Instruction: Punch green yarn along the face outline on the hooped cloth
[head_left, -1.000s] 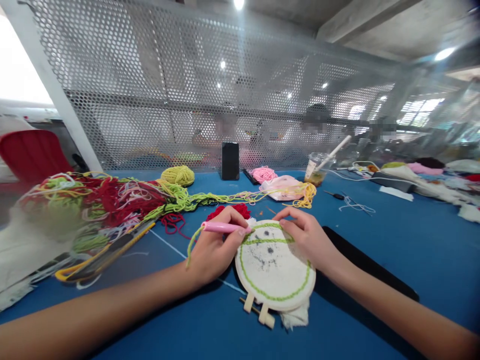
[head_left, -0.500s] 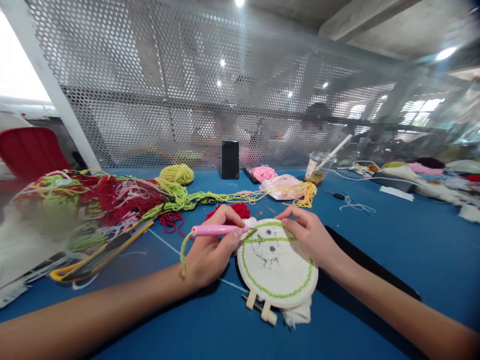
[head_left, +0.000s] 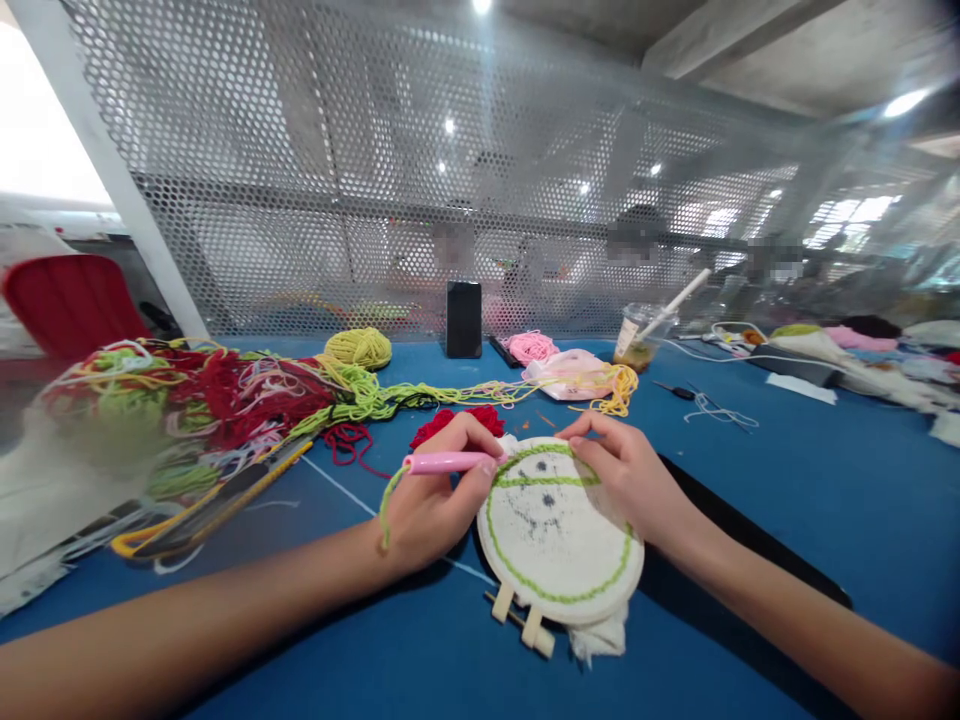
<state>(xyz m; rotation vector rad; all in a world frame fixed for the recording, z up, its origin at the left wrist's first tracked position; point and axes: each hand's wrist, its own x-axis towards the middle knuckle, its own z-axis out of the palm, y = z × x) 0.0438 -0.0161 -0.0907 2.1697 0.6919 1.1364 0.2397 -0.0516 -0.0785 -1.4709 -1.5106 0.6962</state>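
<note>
My left hand (head_left: 444, 487) is closed around a pink punch needle (head_left: 448, 462), which lies almost level with its tip at the upper left edge of the hooped cloth. Green yarn (head_left: 385, 510) hangs from the tool's back end. White cloth is stretched in a round embroidery hoop (head_left: 636, 580), tilted toward me, its wooden screw clamp (head_left: 534, 628) at the bottom. On the cloth (head_left: 574, 540) are a green yarn outline, a green line across the top and dark drawn marks. My right hand (head_left: 628, 470) pinches the hoop's upper right rim; the fingers behind it are hidden.
A tangled yarn heap (head_left: 225, 400) covers the left side, beside a yellow-edged tool (head_left: 217, 510). Behind the hoop are red yarn (head_left: 457, 425), a phone (head_left: 463, 320), a plastic bag (head_left: 566, 375) and a drink cup (head_left: 634, 340). Dark scissors (head_left: 679, 391) lie right. A perforated metal screen (head_left: 300, 200) stands behind.
The punch needle and my left hand have moved slightly right, and its tip is now less visible at the cloth. My right hand keeps its hold on the hoop. The view has shifted slightly.
</note>
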